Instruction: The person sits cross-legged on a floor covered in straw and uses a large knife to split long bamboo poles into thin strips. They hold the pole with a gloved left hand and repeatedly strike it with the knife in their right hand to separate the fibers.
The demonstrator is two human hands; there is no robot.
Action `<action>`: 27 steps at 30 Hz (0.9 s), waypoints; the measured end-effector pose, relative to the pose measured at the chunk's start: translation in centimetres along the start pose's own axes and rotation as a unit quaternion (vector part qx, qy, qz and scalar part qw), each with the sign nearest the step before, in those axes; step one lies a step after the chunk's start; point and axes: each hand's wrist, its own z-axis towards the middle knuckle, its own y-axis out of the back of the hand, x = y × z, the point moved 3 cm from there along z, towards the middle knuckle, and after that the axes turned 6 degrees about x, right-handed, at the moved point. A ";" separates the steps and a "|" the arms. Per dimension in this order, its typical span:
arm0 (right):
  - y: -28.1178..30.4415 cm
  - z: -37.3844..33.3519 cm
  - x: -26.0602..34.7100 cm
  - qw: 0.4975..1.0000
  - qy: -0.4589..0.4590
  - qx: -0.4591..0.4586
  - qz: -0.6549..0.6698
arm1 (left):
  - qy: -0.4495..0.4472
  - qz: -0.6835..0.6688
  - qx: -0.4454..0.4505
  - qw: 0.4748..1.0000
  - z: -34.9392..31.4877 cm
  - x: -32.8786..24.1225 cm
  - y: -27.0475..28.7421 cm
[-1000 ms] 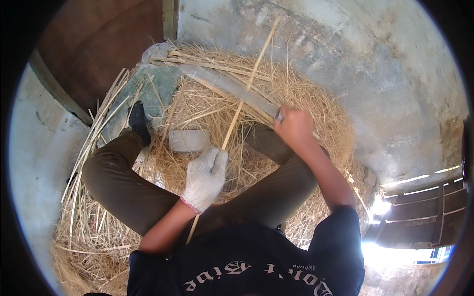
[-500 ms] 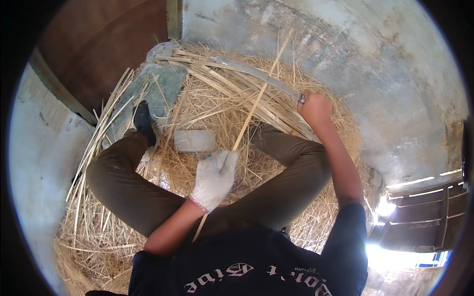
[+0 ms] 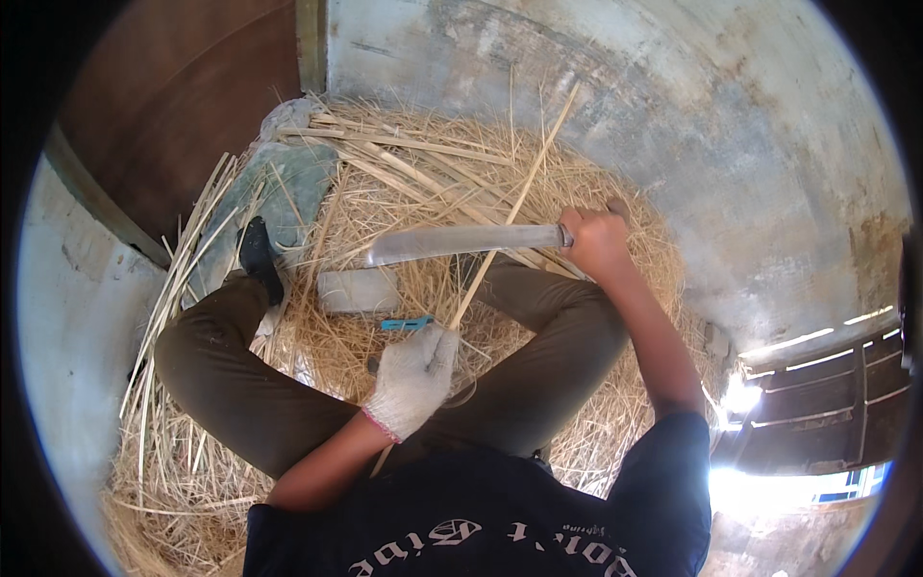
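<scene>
I've got the knit-gloved left hand [image 3: 415, 370], fingers curled round a slim bamboo strip [image 3: 519, 197] slanting to one o'clock. My bare right hand [image 3: 596, 240] grips a broad steel machete [image 3: 461, 243], blade toward nine o'clock.

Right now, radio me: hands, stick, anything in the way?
Left hand, gloved: gripping stick. Right hand, bare: gripping knife. Knife crosses stick, contact unclear. Blue object beside left hand.

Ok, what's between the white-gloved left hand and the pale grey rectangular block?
The head view shows a slim blue object and tan straw between them.
</scene>
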 end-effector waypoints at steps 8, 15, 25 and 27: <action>-1.3 -2.0 -11.5 0.943 -0.319 -0.083 0.046 | -0.020 0.004 0.011 1.000 -2.5 -3.3 1.4; 4.2 -2.7 -8.6 0.971 -0.223 -0.087 0.020 | -0.020 -0.025 0.020 0.999 -3.3 -3.9 2.9; 5.2 -2.3 -11.2 0.781 -0.387 -0.285 0.398 | 0.029 -0.180 0.169 0.969 -1.8 -6.5 3.6; 6.7 -2.5 -7.4 0.811 -0.347 -0.275 0.382 | 0.055 -0.184 0.179 0.965 -2.6 -6.7 4.5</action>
